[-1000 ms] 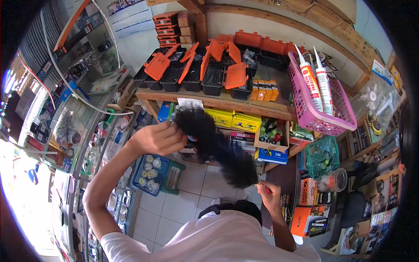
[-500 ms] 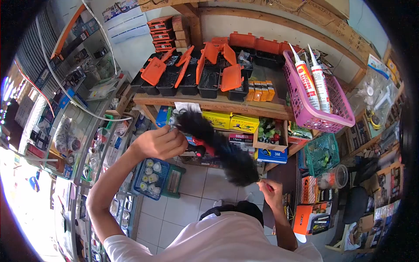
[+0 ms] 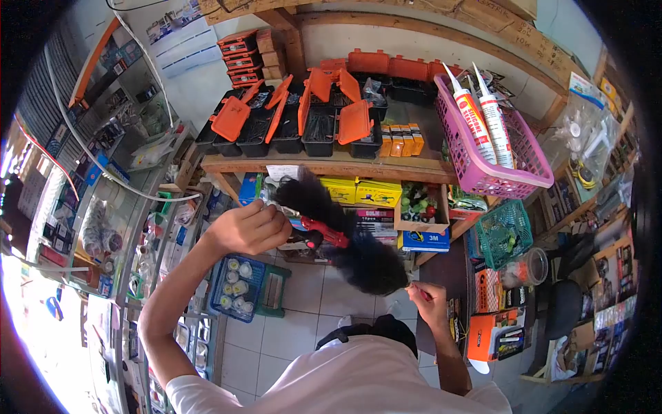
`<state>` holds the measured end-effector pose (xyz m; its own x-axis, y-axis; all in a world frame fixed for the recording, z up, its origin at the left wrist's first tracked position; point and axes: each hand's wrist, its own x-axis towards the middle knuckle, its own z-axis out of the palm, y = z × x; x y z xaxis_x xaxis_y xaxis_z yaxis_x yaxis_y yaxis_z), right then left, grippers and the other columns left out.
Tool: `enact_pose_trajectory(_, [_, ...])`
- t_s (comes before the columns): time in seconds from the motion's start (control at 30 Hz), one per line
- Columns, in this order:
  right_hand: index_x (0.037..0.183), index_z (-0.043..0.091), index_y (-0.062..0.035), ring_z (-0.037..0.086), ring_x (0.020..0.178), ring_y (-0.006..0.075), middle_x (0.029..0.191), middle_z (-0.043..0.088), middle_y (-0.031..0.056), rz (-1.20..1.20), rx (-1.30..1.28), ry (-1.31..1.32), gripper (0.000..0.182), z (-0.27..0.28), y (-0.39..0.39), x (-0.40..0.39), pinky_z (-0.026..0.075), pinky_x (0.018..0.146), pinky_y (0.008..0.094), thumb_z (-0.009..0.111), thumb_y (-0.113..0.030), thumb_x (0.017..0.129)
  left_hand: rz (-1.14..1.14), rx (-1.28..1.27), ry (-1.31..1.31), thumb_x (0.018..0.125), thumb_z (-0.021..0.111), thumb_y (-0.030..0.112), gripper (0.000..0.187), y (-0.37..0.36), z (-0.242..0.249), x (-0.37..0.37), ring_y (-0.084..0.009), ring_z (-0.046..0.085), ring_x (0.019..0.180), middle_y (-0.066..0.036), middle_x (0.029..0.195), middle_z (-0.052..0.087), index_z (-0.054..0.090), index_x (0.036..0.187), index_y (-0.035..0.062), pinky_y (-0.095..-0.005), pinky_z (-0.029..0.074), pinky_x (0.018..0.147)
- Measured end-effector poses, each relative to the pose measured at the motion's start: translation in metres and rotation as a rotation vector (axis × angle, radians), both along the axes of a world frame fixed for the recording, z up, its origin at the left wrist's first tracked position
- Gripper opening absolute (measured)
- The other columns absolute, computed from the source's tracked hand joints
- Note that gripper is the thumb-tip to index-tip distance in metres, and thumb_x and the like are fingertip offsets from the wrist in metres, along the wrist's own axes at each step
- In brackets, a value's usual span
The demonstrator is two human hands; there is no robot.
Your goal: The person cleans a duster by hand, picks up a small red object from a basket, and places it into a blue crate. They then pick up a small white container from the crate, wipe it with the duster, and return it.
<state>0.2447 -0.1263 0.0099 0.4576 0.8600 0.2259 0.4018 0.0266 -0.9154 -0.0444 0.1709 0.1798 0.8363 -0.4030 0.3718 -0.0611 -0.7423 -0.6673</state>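
Note:
A black feather duster (image 3: 372, 265) stretches across the middle of the view, drooping between my two hands. My right hand (image 3: 430, 305) is closed around its reddish handle at the lower end. At the upper end, my left hand (image 3: 252, 226) is closed with the fingers pinched at the duster's tip; the exact grip is partly hidden. Behind the feathers, a red and black tool (image 3: 323, 233) shows on the lower shelf.
Black boxes with orange lids (image 3: 321, 131) line the wooden shelf (image 3: 331, 168). A pink basket (image 3: 510, 181) holds sealant tubes (image 3: 476, 124). Below left stand a blue crate (image 3: 238, 314) and a green stool (image 3: 276, 290). Glass cases (image 3: 131, 234) run along the left.
The duster's feathers have swung and its middle bends differently, uncovering more of the red tool. Both hands keep their hold. The view has shifted slightly, so shelf items sit further left.

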Motion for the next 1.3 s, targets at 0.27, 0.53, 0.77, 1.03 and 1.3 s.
enact_pose_trajectory(0.27, [0.083, 0.067, 0.0036, 0.053, 0.059, 0.0063, 0.065, 0.062, 0.0029, -0.024, 0.018, -0.005, 0.02, 0.014, -0.003, -0.008, 0.04, 0.053, 0.0222, 0.066, -0.016, 0.084, -0.042, -0.058, 0.021, 0.066, 0.065, 0.015, 0.017, 0.004, -0.007, -0.007, -0.0157, 0.059, 0.08, 0.0, 0.081, 0.059, 0.062, 0.082, 0.0114, -0.027, 0.049, 0.072])
enact_pose_trajectory(0.53, [0.09, 0.069, 0.0021, 0.05, 0.062, 0.004, 0.072, 0.064, 0.0009, -0.004, -0.001, 0.076, 0.02, 0.0, 0.005, 0.012, 0.041, 0.055, 0.0206, 0.069, -0.017, 0.084, 0.024, -0.148, 0.064, 0.067, 0.065, 0.014, 0.018, 0.003, -0.011, -0.023, -0.0162, 0.059, 0.081, 0.0, 0.082, 0.06, 0.061, 0.084, 0.0111, -0.032, 0.05, 0.073])
enact_pose_trajectory(0.77, [0.103, 0.066, 0.0, 0.048, 0.059, 0.003, 0.071, 0.058, -0.0015, -0.181, 0.014, 0.262, 0.031, 0.067, 0.072, 0.05, 0.036, 0.05, 0.0189, 0.06, -0.028, 0.092, 0.065, -0.24, -0.023, 0.064, 0.071, 0.009, 0.029, 0.002, -0.013, -0.026, -0.0203, 0.06, 0.079, -0.006, 0.084, 0.062, 0.058, 0.091, 0.0044, -0.0339, 0.047, 0.068])
enact_pose_trajectory(1.03, [0.132, 0.045, -0.0031, 0.059, 0.062, 0.0086, 0.09, 0.061, 0.0035, 0.044, -0.004, 0.205, 0.048, 0.11, 0.198, 0.087, 0.043, 0.048, 0.0226, 0.06, -0.024, 0.091, 0.039, -0.301, -0.083, 0.065, 0.07, 0.011, 0.025, -0.006, -0.028, 0.002, -0.0189, 0.059, 0.076, -0.004, 0.083, 0.061, 0.059, 0.087, 0.0063, -0.0329, 0.045, 0.066])
enact_pose_trajectory(1.3, [0.139, 0.029, -0.0014, 0.064, 0.067, 0.0152, 0.104, 0.063, 0.0116, 0.034, -0.1, 0.444, 0.067, 0.101, 0.205, 0.081, 0.051, 0.053, 0.027, 0.064, -0.026, 0.088, 0.054, -0.612, -0.176, 0.066, 0.074, 0.012, 0.028, -0.032, -0.075, 0.015, -0.0201, 0.058, 0.073, -0.004, 0.081, 0.06, 0.058, 0.088, 0.0058, -0.0335, 0.043, 0.064])
